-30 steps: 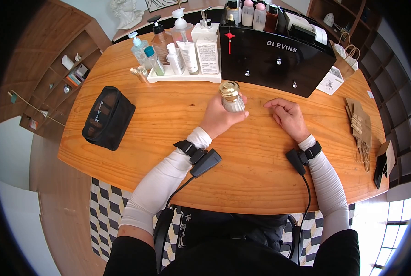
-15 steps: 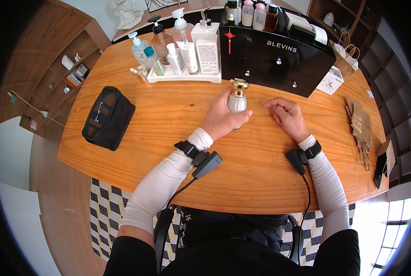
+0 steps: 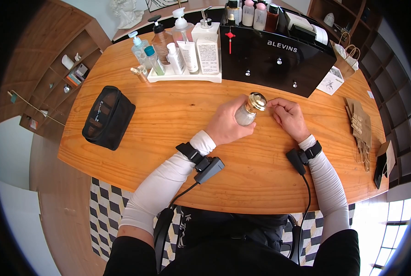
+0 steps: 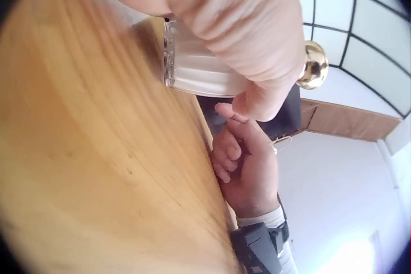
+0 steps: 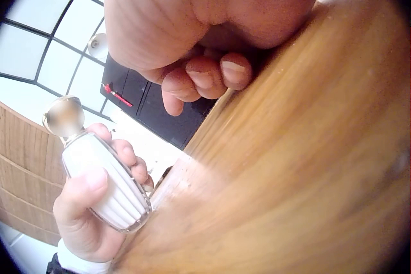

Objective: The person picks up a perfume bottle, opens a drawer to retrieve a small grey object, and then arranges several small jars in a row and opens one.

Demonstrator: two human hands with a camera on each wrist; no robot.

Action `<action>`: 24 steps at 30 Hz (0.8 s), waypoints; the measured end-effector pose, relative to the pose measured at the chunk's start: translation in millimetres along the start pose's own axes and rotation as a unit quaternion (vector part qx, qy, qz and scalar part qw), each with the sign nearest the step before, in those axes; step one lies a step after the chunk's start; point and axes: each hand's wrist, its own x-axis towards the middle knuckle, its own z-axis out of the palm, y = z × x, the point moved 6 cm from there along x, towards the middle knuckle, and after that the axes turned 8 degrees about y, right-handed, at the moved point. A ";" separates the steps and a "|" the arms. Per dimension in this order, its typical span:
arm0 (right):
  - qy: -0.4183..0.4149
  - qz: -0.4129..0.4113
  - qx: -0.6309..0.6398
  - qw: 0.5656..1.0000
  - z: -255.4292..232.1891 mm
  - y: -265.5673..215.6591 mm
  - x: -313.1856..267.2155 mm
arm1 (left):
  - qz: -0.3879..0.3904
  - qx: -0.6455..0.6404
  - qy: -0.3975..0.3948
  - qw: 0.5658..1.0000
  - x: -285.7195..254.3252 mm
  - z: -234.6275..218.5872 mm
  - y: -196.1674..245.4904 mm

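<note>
Person seated at the near edge of a curved-edge, orange-brown wooden table (image 3: 242, 181). Left hand (image 3: 226, 121) clamped round a ribbed clear-glass bottle with white inside (image 3: 246, 117), thumb on one side, fingers on the other; the bottle is slightly tilted, its rounded shiny gold cap (image 3: 257, 101) uppermost, over the table's middle. Cannot tell whether its base touches the wood. Right hand (image 3: 290, 119) rests on the tabletop just beside, holding nothing: index finger reaching towards the cap but apart from it, other fingers loosely curled. Far edge: glossy black drawer cabinet lettered BLEVINS (image 3: 260, 57), and left of it a low white tray (image 3: 187, 78) of pump bottles and tubes. Towards the left edge, a black zipped pouch (image 3: 118, 126); near the right edge, flat brown paper bags (image 3: 361, 124).
</note>
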 end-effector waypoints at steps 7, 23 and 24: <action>0.000 -0.012 0.003 1.000 0.2 5.6 1.0 | -0.126 -0.110 0.093 0.982 3.0 -9.4 -30.1; -0.008 0.002 0.003 1.000 -0.4 4.1 0.0 | -0.072 -0.012 0.071 0.995 3.4 -8.7 -22.0; -0.006 -0.002 0.001 1.000 -0.6 2.4 0.3 | -0.067 -0.011 0.069 0.995 3.7 -8.9 -20.1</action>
